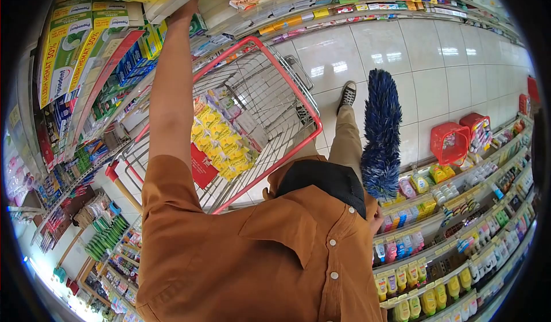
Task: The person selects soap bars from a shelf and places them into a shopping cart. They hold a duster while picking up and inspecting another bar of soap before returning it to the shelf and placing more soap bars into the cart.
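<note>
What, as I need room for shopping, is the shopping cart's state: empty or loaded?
Partly loaded: yellow packs lie inside the shopping cart, leaving part of it unfilled.

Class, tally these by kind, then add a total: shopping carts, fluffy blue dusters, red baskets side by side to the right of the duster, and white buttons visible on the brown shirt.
Shopping cart: 1
Fluffy blue duster: 1
Red baskets: 2
White shirt buttons: 3
Total: 7

Red basket (450,143), tiled floor (413,44), shelved yellow bottles (412,273).
</note>
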Motion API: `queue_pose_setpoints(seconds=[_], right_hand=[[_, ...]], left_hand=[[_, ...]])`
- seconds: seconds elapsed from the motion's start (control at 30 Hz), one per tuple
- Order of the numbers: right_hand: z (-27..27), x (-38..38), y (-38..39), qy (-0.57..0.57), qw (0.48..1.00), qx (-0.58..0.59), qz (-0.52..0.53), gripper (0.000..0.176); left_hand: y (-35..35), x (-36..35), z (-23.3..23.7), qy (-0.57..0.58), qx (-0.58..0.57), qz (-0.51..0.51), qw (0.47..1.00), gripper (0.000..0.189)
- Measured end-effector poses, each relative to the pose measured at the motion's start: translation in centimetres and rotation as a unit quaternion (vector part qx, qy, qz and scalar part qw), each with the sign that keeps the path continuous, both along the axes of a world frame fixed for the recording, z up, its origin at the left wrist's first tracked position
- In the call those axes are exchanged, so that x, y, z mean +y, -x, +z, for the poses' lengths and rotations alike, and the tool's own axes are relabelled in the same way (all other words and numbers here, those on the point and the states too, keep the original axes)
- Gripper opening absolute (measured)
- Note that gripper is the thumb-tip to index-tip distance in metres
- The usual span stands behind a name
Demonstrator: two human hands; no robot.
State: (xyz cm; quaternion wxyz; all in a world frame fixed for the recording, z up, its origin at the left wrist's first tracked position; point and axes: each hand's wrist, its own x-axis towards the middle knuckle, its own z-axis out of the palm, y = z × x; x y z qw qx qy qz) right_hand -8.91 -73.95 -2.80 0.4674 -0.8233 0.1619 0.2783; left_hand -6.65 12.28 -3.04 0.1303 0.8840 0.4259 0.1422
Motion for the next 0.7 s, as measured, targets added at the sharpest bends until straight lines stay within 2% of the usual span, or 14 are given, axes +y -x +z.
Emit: queue_pose_setpoints(seconds=[0.23,0.3,0.37,0.43,0.53,0.63,0.67,0.7], right_hand=[[1.3,0.5,-0.2,0.001,1.0,0.013,-0.014,0.03],[0.9,0.0,0.0,0.002,1.0,0.011,-0.021,0.029],[0.6,-0.3,-0.1,-0.002,1.0,0.003,-0.023,0.028],[0.5,-0.3,-0.1,-0.011,1.0,-0.01,-0.016,0.027],[0.8,0.1,-0.7,-0.002,1.0,0.005,-0.009,0.025],[-1.1,-2.1,-1.1,0.016,0.998,-0.011,0.057,0.023],[-1.8,-2.5,-0.9,0.017,0.999,-0.019,0.044,0.022],[-2.5,-2.7,-0.9,0.017,0.999,-0.03,0.029,0.021]], left_hand=[[-0.2,-0.4,-0.1,0.081,-0.053,0.057,0.994,0.047],[1.4,3.3,-0.2,-0.026,0.052,-0.04,0.998,0.049],[1.9,3.2,-0.4,-0.112,0.081,-0.046,0.989,0.049],[1.2,-0.6,-1.2,-0.18,0.036,0.038,0.982,0.048],[1.6,-1.5,-1.7,-0.227,0.015,0.046,0.973,0.048],[2.7,-2.9,-1.4,-0.183,0.039,0.054,0.981,0.051],[2.2,-6.0,1.8,-0.097,0.069,0.062,0.991,0.051],[2.6,-6.8,2.0,-0.133,0.017,0.045,0.99,0.049]])
